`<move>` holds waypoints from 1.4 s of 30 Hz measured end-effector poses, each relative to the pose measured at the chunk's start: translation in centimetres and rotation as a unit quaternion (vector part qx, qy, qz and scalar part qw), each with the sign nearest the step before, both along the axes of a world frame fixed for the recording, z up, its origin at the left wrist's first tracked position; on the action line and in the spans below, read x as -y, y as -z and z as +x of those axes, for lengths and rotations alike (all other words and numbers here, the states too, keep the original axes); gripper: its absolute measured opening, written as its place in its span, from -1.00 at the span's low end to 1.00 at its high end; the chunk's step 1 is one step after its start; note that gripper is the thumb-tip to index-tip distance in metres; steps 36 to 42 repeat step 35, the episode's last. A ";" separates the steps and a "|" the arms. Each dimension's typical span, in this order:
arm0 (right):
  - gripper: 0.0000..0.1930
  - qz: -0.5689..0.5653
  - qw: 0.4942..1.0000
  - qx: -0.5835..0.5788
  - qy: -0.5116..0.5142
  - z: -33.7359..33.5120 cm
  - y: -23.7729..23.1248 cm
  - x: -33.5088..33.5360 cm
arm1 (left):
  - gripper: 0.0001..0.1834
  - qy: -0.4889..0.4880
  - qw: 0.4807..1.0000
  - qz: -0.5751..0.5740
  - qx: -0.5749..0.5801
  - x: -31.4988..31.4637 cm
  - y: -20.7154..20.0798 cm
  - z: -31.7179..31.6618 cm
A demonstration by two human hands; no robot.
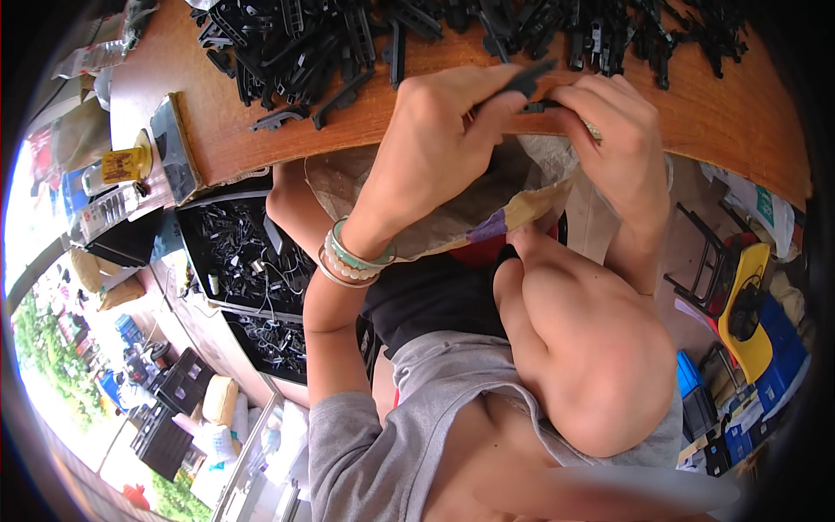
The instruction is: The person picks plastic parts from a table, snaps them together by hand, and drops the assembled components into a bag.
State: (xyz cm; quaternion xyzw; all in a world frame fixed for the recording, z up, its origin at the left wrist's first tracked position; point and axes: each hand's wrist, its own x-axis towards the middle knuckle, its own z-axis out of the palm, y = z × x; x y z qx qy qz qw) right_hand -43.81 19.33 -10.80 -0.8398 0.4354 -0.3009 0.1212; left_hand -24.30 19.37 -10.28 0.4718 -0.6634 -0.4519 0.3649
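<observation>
Both of my hands are raised over the near edge of the wooden table. My left hand [439, 143] pinches a long, narrow black plastic part [531, 80] between thumb and fingers. Bangles circle that wrist. Close beside it, my right hand [616, 130] has its fingertips closed on a small black plastic piece [541, 106]. The two pieces lie very near each other; whether they touch or join I cannot tell. Below my hands, an open woven sack [522, 209] lies across my lap, its inside mostly in shadow.
Heaps of black plastic parts [296, 52] cover the far side of the wooden table [252, 143]. Black bins [235, 244] of small dark parts stand at my left. A yellow cup-like container [126, 165] is at the table's left. On the right are a yellow stool [744, 296] and blue crates [783, 348].
</observation>
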 end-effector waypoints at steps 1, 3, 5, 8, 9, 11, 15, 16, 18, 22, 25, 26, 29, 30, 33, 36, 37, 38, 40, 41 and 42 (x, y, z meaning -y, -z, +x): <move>-0.83 -0.006 1.000 -0.003 0.006 -0.1 0.1 -0.1 | -0.79 -0.031 0.999 0.017 0.024 0.0 -0.1 -0.1; -0.83 -0.013 1.000 -0.004 0.008 0.1 -0.1 -0.2 | -0.75 -0.013 0.999 -0.015 0.040 0.0 0.5 0.4; -0.82 -0.027 1.000 -0.007 0.011 0.2 -0.4 -0.2 | -0.70 0.006 0.997 -0.046 0.055 -0.1 0.5 0.6; -0.83 -0.029 0.999 0.002 0.018 0.1 -0.3 -0.3 | -0.68 0.037 0.985 -0.142 0.090 -0.4 0.6 0.3; -0.83 -0.029 0.999 0.002 0.019 0.0 -0.3 -0.3 | -0.67 0.034 0.979 -0.163 0.114 -0.4 1.0 0.2; -0.78 0.002 1.000 -0.011 0.014 -0.3 -0.4 -0.5 | -0.66 0.032 0.973 -0.184 0.138 -0.5 1.2 0.2; -0.67 0.040 0.993 0.111 0.027 0.6 -0.8 -0.6 | -0.65 0.049 0.981 -0.127 0.137 -0.6 0.6 0.8; -0.62 0.040 0.989 0.138 0.021 0.7 -0.8 -0.5 | -0.65 0.068 0.980 -0.118 0.143 -0.6 0.4 1.0; -0.57 0.040 0.986 0.163 0.016 0.7 -0.6 -0.7 | -0.65 0.075 0.975 -0.148 0.150 -1.0 0.4 0.6; -0.59 0.078 0.979 0.189 -0.004 0.6 0.5 -1.5 | -0.66 0.086 0.969 -0.179 0.147 -1.3 0.1 0.5; -0.63 0.028 0.986 0.165 0.009 0.9 0.8 -1.6 | -0.66 0.090 0.966 -0.175 0.169 -1.5 -0.1 0.7; -0.64 0.014 0.986 0.163 0.016 1.0 0.9 -1.6 | -0.66 0.089 0.966 -0.175 0.169 -1.5 0.0 0.7; -0.64 -0.001 0.989 0.144 0.018 0.8 1.1 -1.6 | -0.66 0.087 0.969 -0.182 0.143 -1.1 0.2 0.7; -0.64 -0.001 0.989 0.144 0.018 0.8 1.1 -1.6 | -0.67 0.092 0.968 -0.191 0.132 -0.9 0.3 0.8; -0.62 0.041 0.983 0.177 0.007 0.7 0.9 -1.4 | -0.68 0.129 0.974 -0.149 0.112 -0.6 0.4 1.7; -0.62 0.105 0.977 0.171 -0.071 -0.1 1.0 -0.8 | -0.64 0.194 0.970 -0.053 0.139 -0.2 0.6 3.4; -0.62 0.105 0.977 0.171 -0.071 -0.1 1.0 -0.8 | -0.64 0.194 0.970 -0.053 0.139 -0.2 0.6 3.4; -0.62 0.105 0.977 0.171 -0.071 -0.1 1.0 -0.8 | -0.64 0.194 0.970 -0.053 0.139 -0.2 0.6 3.4; -0.62 0.105 0.977 0.171 -0.071 -0.1 1.0 -0.8 | -0.64 0.194 0.970 -0.053 0.139 -0.2 0.6 3.4; -0.62 0.105 0.977 0.171 -0.071 -0.1 1.0 -0.8 | -0.64 0.194 0.970 -0.053 0.139 -0.2 0.6 3.4; -0.62 0.105 0.977 0.171 -0.071 -0.1 1.0 -0.8 | -0.64 0.194 0.970 -0.053 0.139 -0.2 0.6 3.4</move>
